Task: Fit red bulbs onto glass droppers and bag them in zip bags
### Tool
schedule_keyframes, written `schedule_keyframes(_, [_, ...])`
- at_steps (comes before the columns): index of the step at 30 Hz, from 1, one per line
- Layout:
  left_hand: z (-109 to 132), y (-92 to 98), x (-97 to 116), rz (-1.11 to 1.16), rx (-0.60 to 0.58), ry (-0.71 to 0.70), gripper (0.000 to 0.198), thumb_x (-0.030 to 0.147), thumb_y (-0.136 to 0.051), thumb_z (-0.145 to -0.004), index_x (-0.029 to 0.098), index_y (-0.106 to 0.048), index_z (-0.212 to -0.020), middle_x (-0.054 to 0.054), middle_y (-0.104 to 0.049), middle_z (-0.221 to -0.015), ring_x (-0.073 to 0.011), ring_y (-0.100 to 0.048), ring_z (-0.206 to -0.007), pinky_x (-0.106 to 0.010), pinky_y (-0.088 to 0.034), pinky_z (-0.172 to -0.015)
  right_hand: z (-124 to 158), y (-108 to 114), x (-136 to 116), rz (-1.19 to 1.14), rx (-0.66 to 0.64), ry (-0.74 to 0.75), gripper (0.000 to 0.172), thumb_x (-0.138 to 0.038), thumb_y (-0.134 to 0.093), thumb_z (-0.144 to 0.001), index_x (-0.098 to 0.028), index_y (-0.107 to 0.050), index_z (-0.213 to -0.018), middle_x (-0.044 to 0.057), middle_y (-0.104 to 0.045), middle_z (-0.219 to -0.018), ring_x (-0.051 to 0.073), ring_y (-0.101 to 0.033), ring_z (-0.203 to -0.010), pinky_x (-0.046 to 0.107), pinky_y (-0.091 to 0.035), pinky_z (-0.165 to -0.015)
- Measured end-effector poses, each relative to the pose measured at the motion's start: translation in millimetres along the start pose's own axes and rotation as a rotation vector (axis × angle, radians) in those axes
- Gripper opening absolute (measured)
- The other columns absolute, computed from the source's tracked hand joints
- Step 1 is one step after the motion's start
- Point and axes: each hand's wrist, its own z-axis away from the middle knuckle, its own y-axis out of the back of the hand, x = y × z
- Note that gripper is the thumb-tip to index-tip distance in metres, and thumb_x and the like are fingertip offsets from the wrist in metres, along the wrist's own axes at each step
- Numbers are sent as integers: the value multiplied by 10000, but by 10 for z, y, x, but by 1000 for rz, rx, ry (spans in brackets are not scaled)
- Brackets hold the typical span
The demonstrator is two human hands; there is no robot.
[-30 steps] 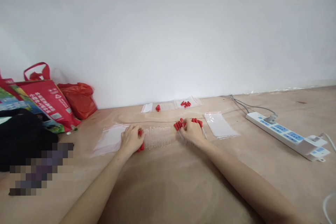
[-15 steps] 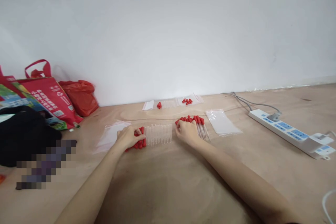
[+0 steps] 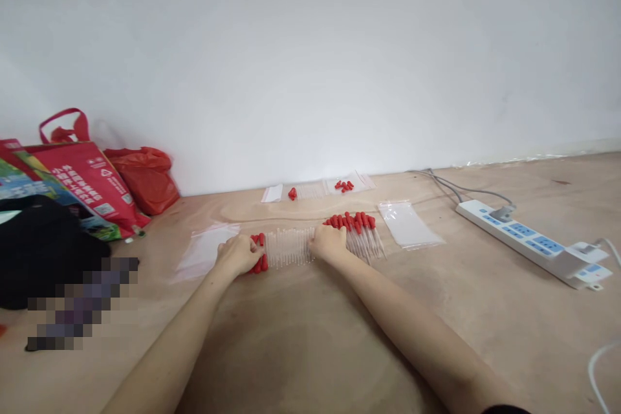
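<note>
Red rubber dropper bulbs (image 3: 264,263) lie in a small group, partly covered by my left hand (image 3: 239,253). Its thumb and fingers are closed on one of the bulbs. To the right, clear glass dropper tubes (image 3: 287,247) lie side by side in a row. My right hand (image 3: 330,242) pinches at the right end of this row, fingers closed on a tube; the fingertips are partly hidden. Just beyond that hand, several droppers fitted with red bulbs (image 3: 365,221) lie side by side, their glass stems (image 3: 371,244) pointing toward me.
Clear zip bags (image 3: 411,226) lie right and left (image 3: 206,251) of the rows. Further back are more tubes (image 3: 310,191) and loose red bulbs (image 3: 345,186) on a bag. A power strip (image 3: 528,238) stands right; a red shopping bag (image 3: 92,181) and black cloth (image 3: 46,252) are left.
My right hand has moved left, from the droppers with bulbs to the end of the tube row, uncovering more of those droppers. My left hand stays at the loose bulbs.
</note>
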Motion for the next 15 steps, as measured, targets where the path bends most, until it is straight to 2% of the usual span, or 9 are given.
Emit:
schedule_keyframes(4, [57, 109, 35, 33, 28, -48, 358, 342, -385, -787, 202, -563, -509, -8, -607, -519, -184, -578, -566, -277, -374, -605, 13, 5, -31, 1, -11, -1, 259, -275, -441, -754, -134, -637, -848, 162, -637, -899, 242, -597, -810, 391, -270, -784])
schedule_keyframes(8, [139, 118, 191, 137, 203, -164, 229, 289, -402, -806, 179, -550, -669, -28, -631, -654, -182, -581, -655, -251, -384, -594, 65, 48, -11, 37, 14, 30, 258, -261, -412, -780, -111, -612, -847, 168, -636, -878, 230, -591, -810, 355, -289, -759])
schedule_keyframes(12, [251, -187, 443, 317, 303, -382, 148, 245, -407, -826, 161, -524, -794, -38, -620, -756, -180, -573, -727, -267, -409, -641, 200, 82, 189, 25, 190, 164, 265, -248, -360, -819, -82, -552, -894, 151, -636, -829, 221, -584, -762, 322, -306, -697])
schedule_keyframes(15, [355, -507, 606, 426, 363, -590, 144, 249, -461, -812, 158, -533, -896, -45, -616, -830, -184, -561, -804, -297, -417, -728, 366, 33, 510, -54, 335, 389, 221, -221, -327, -850, -110, -516, -871, 98, -630, -820, 183, -568, -743, 294, -306, -680])
